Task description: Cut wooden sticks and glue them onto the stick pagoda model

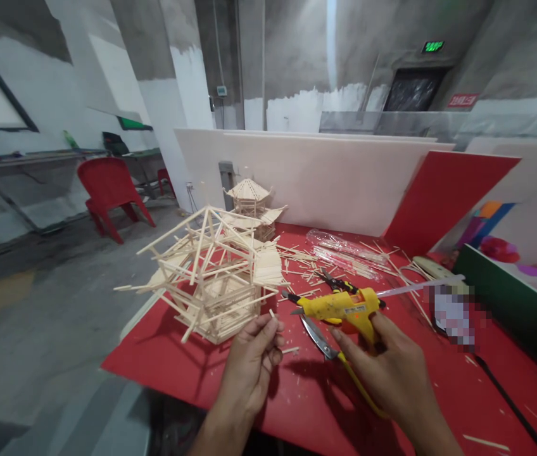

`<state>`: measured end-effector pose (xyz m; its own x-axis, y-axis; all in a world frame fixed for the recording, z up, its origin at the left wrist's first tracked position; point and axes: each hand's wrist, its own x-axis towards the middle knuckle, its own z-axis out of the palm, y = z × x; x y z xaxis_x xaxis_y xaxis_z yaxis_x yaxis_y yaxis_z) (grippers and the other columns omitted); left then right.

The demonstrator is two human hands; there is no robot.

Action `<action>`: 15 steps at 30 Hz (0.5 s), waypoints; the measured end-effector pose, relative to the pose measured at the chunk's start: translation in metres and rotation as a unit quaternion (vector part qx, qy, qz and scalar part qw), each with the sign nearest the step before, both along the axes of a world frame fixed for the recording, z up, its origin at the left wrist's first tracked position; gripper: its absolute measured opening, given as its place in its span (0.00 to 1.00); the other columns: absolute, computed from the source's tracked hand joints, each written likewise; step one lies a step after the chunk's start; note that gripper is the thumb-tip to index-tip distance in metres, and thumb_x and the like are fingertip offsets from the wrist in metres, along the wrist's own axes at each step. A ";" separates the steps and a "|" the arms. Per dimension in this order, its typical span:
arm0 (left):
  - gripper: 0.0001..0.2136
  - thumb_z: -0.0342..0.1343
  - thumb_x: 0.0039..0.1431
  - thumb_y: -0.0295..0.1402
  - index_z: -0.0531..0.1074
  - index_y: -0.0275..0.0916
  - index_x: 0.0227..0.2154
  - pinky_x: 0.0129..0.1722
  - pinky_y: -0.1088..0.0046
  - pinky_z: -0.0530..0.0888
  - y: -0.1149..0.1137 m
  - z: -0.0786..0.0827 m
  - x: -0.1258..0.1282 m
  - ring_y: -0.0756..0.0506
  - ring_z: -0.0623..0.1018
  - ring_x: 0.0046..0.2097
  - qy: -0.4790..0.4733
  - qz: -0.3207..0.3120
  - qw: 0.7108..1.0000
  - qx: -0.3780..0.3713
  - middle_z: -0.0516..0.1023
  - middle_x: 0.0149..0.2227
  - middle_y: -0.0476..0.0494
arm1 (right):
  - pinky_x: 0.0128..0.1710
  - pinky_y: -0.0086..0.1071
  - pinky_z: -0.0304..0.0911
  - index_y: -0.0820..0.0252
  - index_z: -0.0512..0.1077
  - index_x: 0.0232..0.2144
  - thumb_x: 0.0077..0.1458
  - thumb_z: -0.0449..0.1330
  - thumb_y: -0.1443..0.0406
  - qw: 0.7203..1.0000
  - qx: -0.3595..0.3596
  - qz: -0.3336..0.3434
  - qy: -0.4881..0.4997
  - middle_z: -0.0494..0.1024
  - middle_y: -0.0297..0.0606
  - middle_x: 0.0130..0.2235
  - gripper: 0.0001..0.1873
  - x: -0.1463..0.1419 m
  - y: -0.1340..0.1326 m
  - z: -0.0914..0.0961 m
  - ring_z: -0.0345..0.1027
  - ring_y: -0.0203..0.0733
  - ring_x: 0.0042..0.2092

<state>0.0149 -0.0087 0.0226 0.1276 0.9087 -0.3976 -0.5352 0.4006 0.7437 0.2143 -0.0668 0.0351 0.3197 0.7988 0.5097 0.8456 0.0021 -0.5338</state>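
Between thumb and fingertips, my left hand (253,361) pinches a short wooden stick (272,313). My right hand (394,364) is wrapped around the handle of a yellow hot glue gun (344,307), whose nozzle points left toward that stick. A clear glue stick (423,285) juts from the gun's back. Just beyond my left hand stands a pavilion model of wooden sticks (209,285), its upper frame bare. Scissors (318,339) with yellow handles lie below the glue gun, partly hidden by my right hand. Black and yellow pliers (337,282) rest behind the gun.
A tiered wooden pagoda model (249,199) stands at the back of the red board (192,373). Loose sticks and a plastic bag of sticks (344,250) lie behind the tools. White panels (325,183) rise at the back. A dark green box (515,316) stands at right; a black cable (510,402) runs nearby.
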 end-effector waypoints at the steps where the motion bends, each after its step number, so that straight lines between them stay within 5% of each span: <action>1: 0.23 0.75 0.33 0.41 0.74 0.36 0.32 0.21 0.82 0.70 0.000 -0.002 0.000 0.54 0.74 0.24 0.032 -0.008 0.999 0.017 0.79 0.29 0.46 | 0.22 0.29 0.54 0.53 0.60 0.24 0.53 0.60 0.46 1.000 -0.004 -0.004 -0.003 0.65 0.28 0.20 0.22 0.001 0.000 -0.001 0.57 0.34 0.20; 4: 0.21 0.67 0.41 0.48 0.72 0.37 0.31 0.18 0.79 0.67 0.001 -0.013 0.001 0.53 0.73 0.22 0.130 -0.034 0.989 0.061 0.78 0.28 0.45 | 0.23 0.29 0.54 0.53 0.60 0.24 0.53 0.60 0.45 0.999 -0.030 -0.021 -0.007 0.66 0.28 0.21 0.23 0.004 0.002 -0.005 0.58 0.35 0.21; 8: 0.15 0.61 0.48 0.46 0.73 0.37 0.25 0.17 0.77 0.60 0.006 -0.031 -0.004 0.52 0.67 0.17 0.267 -0.064 0.956 0.098 0.73 0.19 0.50 | 0.22 0.29 0.53 0.54 0.62 0.24 0.52 0.59 0.42 0.993 -0.116 -0.028 0.021 0.68 0.29 0.22 0.24 0.017 0.003 -0.011 0.60 0.36 0.22; 15: 0.07 0.59 0.53 0.35 0.78 0.40 0.24 0.29 0.73 0.62 0.016 -0.041 -0.015 0.45 0.74 0.29 0.546 -0.072 0.815 0.183 0.78 0.24 0.45 | 0.21 0.30 0.54 0.55 0.66 0.25 0.42 0.62 0.41 0.973 -0.212 -0.072 0.061 0.71 0.30 0.20 0.25 0.071 -0.019 -0.038 0.64 0.40 0.21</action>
